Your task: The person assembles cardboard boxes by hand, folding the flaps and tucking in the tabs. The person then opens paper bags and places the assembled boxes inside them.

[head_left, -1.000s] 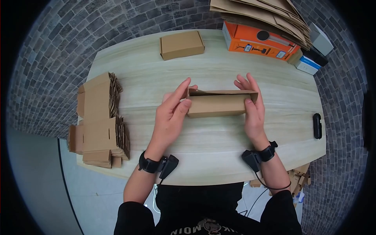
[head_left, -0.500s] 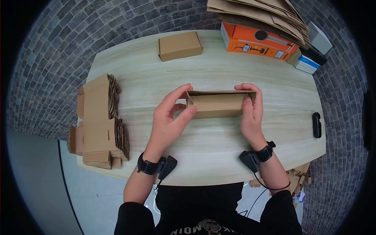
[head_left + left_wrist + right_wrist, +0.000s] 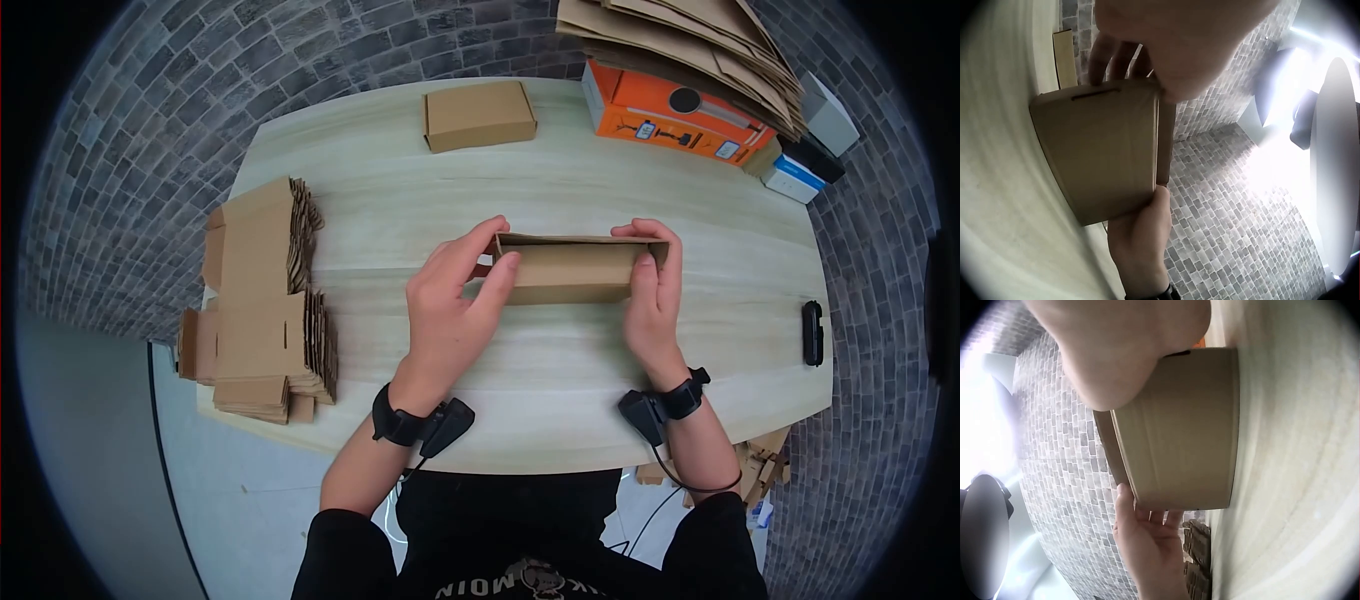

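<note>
Open box (image 3: pixel 572 276) sits mid-table, long side running left to right, between the two hands. Top gapes; the far wall stands up along the opening. Whether its base touches the table (image 3: pixel 400 180) or hangs just above, cannot tell.

Left hand (image 3: pixel 448 305) at the box's left end: thumb on the end's near part, fingers bent to the far top corner, pinching the cardboard between. Left wrist view shows a narrow slot in the box wall near this hand.

Right hand (image 3: pixel 655 310) at the right end: thumb against the inner side of the opening, fingers curled over the far edge. Also a pinch. Hands well apart, neither spread flat nor pressed together.

Black bands with small cameras on both wrists.

Around: closed box (image 3: pixel 480 115) near the far edge, a little left of the open one. Flat cartons (image 3: pixel 255 290) stacked at left, in two piles set close, one farther, one nearer. Far right, orange box (image 3: pixel 675 115) with brown sheets (image 3: pixel 690 45) lying over it; beside it a white-and-blue box (image 3: pixel 793 180). Black case (image 3: pixel 812 333) by the right edge. Cardboard scraps (image 3: pixel 765 468) below the near right edge, off the table.
</note>
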A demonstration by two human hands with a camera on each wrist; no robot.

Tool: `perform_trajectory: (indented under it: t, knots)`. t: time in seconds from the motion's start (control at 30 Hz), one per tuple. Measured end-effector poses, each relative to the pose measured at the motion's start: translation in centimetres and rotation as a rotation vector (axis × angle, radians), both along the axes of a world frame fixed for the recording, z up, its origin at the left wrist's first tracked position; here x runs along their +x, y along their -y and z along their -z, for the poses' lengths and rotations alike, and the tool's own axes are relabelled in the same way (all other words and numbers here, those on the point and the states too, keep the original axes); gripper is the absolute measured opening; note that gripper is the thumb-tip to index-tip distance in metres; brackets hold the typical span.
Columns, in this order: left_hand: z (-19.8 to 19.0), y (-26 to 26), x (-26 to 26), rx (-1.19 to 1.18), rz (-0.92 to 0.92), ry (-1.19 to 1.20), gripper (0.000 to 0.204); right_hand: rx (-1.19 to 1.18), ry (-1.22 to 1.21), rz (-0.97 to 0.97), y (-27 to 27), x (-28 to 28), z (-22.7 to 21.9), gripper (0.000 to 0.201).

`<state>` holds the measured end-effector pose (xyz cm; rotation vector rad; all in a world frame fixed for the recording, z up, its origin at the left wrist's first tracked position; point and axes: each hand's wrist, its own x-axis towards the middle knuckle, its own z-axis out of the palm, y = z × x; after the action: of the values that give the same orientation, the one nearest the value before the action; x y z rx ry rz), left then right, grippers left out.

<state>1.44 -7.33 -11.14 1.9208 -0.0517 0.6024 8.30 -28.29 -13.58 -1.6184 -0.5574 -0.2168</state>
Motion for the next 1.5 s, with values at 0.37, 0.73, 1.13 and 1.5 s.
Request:
perform_trajectory:
  t: [0.37,0.73,1.13,1.5]
  knots:
    - [0.1,-1.7,0.1,-0.175,0.148,-0.06,0.034,-0.005,-0.019,0.005,0.2,0.1,-0.3,0.032]
    - [-0.5,-2.7,0.0,-0.227,0.276,-0.185,0.035,0.025,-0.034,-0.007,0.3,0.1,-0.3,0.032]
    - [-0.4,-3.5,0.3,-0.301,0.394,-0.191,0.038,-0.005,0.023,0.016,0.5,0.2,-0.2,0.032]
    - [-0.2,-4.2,0.1,-0.135,0.391,-0.172,0.034,0.055,-0.154,-0.273,1.9,1.9,-0.7,0.039]
